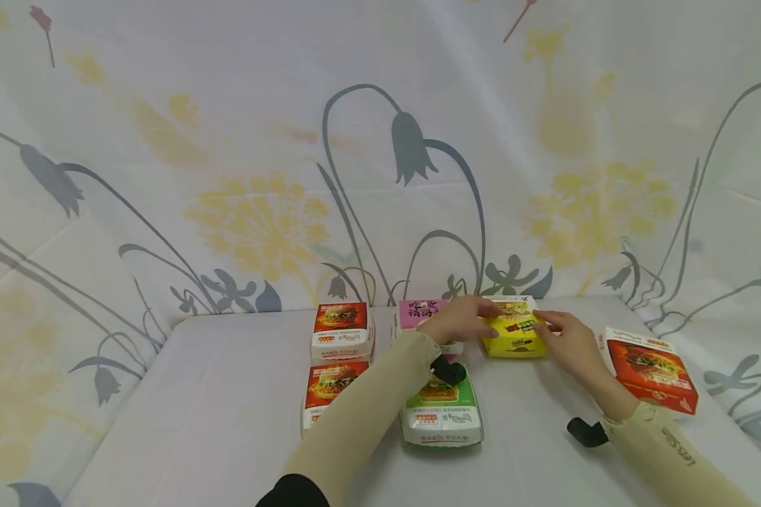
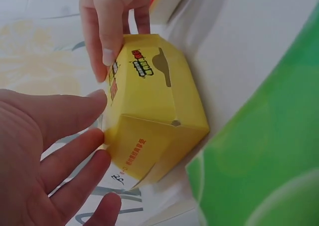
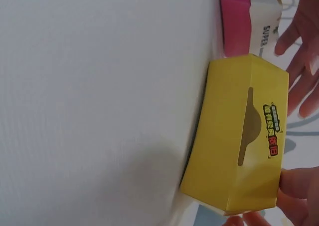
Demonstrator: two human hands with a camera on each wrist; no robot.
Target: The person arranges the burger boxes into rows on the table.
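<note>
A yellow burger box (image 1: 517,334) sits at the back of the white table between the two hands. The left hand (image 1: 461,321) is at its left side, fingers spread; in the left wrist view the thumb and fingertips (image 2: 97,104) lie close to the box's edge. At its right end is the right hand (image 1: 568,343). The right thumb (image 3: 295,182) touches the top edge and other fingertips show beside the end, without a clear grip. Partly behind the left hand stands a pink box (image 1: 417,310), with a green-and-white box (image 1: 442,424) in front of it.
Two red-and-white burger boxes stand one before the other on the left, the back one (image 1: 342,331) fully visible and the front one (image 1: 331,386) partly behind the left sleeve. A red box (image 1: 652,370) lies at the right. A flowered curtain (image 1: 380,176) hangs behind.
</note>
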